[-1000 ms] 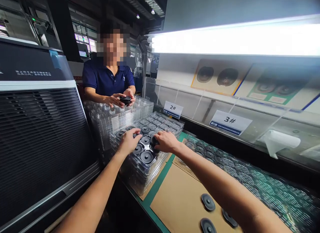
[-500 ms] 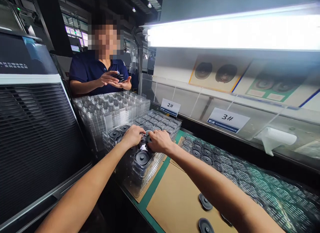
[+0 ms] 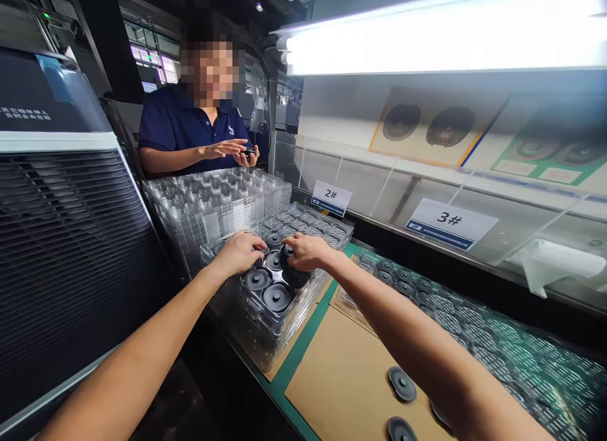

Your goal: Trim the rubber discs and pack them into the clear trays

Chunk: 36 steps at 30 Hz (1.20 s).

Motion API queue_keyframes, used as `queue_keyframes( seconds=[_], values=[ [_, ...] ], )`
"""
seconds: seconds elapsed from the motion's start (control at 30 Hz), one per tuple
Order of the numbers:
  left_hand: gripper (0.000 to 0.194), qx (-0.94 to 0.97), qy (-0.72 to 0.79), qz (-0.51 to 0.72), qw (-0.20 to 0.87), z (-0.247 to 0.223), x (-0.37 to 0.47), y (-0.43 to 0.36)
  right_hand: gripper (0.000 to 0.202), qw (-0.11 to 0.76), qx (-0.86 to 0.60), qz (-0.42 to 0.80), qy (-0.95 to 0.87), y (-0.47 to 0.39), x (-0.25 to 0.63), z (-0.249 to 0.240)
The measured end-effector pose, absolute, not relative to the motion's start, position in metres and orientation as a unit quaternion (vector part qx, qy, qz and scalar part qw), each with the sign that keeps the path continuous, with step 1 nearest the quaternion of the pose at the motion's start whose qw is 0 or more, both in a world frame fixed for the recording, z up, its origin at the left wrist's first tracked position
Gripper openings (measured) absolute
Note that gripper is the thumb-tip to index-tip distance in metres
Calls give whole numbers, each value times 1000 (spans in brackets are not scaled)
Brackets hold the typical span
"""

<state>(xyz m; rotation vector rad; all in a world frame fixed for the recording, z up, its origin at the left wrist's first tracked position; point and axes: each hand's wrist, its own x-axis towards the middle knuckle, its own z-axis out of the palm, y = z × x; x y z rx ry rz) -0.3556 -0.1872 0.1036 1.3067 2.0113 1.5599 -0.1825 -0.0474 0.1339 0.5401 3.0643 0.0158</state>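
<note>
Reaches over the clear tray [image 3: 315, 221] with left hand [image 3: 238, 253] and right hand [image 3: 309, 251] half-curled, unclear whether gripping anything, on either side of a round black disc [image 3: 275, 262].

discs [image 3: 276, 297] sit in the front tray [image 3: 322, 229]; behind it, leftward, stands a tray stack [image 3: 227, 213]. to its right lies cardboard [image 3: 341, 365] bearing loose discs [image 3: 402, 384], another tray [image 3: 497, 330] beyond.

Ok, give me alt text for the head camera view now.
A person's left hand and right hand reach over round black parts in a clear plastic tray. Beyond, a co-worker in navy holds a dark item; more black parts lie on brown cardboard.
</note>
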Motion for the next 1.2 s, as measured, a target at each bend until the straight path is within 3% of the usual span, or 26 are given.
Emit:
queue_keyframes(
  seconds=[0.27, 0.57, 0.8, 1.03, 1.2],
  values=[
    [23, 560, 686, 457, 80, 88, -340, -169, 59, -9, 154, -22, 988, -32, -183, 126],
    [2, 637, 702, 312, 70, 95, -345, -163, 53, -193, 173, -217, 941, -1, -180, 138],
    [17, 640, 711, 289, 41, 105, -363, -168, 50, -259, 183, -381, 868, 7, -179, 149],
    [9, 685, 682, 255, 19, 91, -348, -164, 51, -268, 175, -352, 879, -2, -200, 162],
    [22, 651, 701, 292, -22, 91, -347, -172, 51, -258, 146, -281, 913, -11, -236, 182]
  ],
)
